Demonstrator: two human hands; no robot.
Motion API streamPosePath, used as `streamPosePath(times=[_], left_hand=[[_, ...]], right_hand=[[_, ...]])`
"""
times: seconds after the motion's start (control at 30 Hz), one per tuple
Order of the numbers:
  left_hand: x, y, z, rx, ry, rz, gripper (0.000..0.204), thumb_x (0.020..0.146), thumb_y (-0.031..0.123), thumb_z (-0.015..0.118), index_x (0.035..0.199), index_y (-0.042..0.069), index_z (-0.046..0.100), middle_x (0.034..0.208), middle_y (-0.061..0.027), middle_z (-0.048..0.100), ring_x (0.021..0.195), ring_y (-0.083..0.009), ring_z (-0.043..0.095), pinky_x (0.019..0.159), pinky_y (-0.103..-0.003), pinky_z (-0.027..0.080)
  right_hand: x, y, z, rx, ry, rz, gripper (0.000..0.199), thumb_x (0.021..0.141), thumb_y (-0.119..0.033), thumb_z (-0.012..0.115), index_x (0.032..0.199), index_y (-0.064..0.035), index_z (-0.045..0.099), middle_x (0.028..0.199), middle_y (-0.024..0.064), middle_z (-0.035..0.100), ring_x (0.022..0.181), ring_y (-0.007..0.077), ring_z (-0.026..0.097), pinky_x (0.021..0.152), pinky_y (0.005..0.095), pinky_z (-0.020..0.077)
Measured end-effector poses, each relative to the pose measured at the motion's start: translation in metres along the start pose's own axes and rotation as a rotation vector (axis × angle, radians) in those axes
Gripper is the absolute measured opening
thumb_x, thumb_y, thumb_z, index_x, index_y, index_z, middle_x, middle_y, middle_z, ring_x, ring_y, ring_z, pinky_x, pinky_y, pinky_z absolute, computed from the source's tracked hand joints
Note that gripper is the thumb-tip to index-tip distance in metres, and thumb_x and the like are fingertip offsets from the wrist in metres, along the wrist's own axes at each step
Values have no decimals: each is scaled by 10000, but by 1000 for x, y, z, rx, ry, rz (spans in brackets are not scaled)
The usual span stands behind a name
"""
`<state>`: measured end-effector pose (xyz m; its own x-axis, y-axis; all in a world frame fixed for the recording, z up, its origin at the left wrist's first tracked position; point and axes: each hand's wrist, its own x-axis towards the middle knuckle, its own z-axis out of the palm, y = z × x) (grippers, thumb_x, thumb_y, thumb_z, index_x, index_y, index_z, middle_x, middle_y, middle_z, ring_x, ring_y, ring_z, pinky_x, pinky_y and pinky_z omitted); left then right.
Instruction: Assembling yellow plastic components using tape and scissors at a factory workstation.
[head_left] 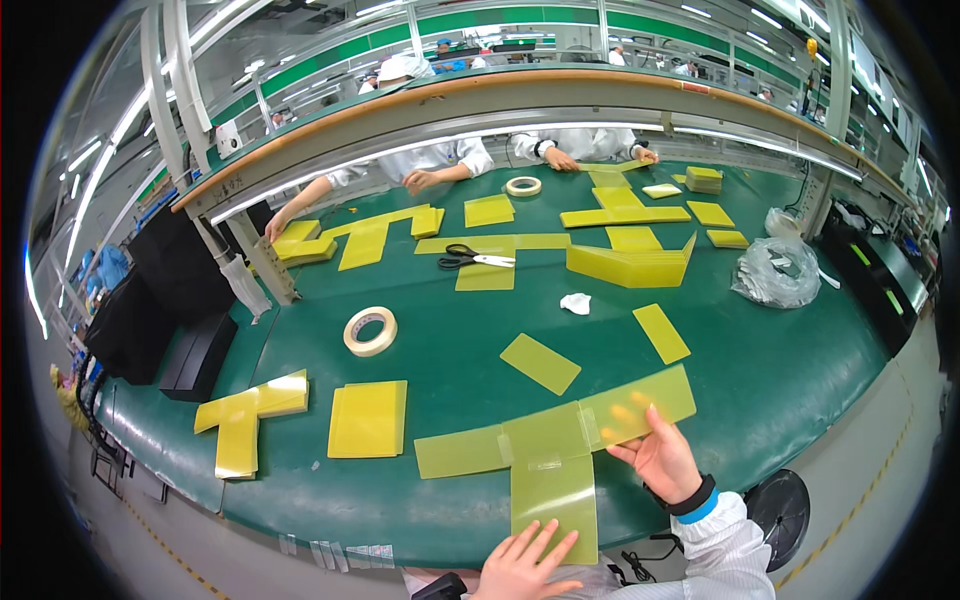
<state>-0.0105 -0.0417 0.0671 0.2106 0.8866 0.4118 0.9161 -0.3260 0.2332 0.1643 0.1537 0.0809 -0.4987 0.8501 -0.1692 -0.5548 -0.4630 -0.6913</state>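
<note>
Green table before you, shelf at twelve o'clock; your right hand pinches the yellow T at its three, left hand splayed at six.

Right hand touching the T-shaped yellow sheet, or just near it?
Touching. The head view shows the right hand gripping the T-shaped yellow sheet by its right panel: thumb on top, fingers showing through from beneath.

Bright pic, white lt from ceiling tubes, glare on yellow sheets, bg soft, fisheye-bent edges, blk corners
</note>
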Motion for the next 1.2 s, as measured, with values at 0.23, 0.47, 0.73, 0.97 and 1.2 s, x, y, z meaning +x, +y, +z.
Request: streamPosePath(times=[0.23,0.47,0.73,0.97,1.2], left_hand=[[3,-29,-20,-1727,210,-900,745,874,299,585,1475,93,197,1394,-210,397,966,-275,621,749,-315,514],[18,-71,-31,-2213,381,-863,856,850,660,441,1391,25,251,1437,-226,310,1228,-359,438,1006,-481,367],[0,-64,-41,-1769,607,-780,753,830,329,583,1430,44,228,1335,-241,395,1181,-333,452,1014,-473,348],[-57,-31,-30,-1636,477,-820,752,808,43,498,1471,29,145,1398,-206,388,1207,-248,456,1022,-339,349],[-95,-23,9,-623,221,-644,650,900,32,528,1439,-26,168,1450,-160,301,1262,-261,387,1065,-359,273]], right_hand=[[-1,-25,57,-90,-475,-70,447,967,-351,464,1284,-38,430,1177,125,584,1012,297,624,758,433,565],[-7,-23,67,-312,-815,-115,373,944,-272,544,1206,-7,540,1126,144,619,980,306,624,802,393,506],[-7,-30,33,-311,-1113,-130,245,876,-182,609,930,54,646,901,217,666,830,355,616,715,416,502],[-58,35,-14,-137,-731,-47,284,929,-258,535,1098,-30,542,841,70,554,917,271,499,852,427,395],[-93,83,-22,112,26,-109,571,951,-378,450,1426,-150,230,1013,89,494,917,248,515,845,415,429]])
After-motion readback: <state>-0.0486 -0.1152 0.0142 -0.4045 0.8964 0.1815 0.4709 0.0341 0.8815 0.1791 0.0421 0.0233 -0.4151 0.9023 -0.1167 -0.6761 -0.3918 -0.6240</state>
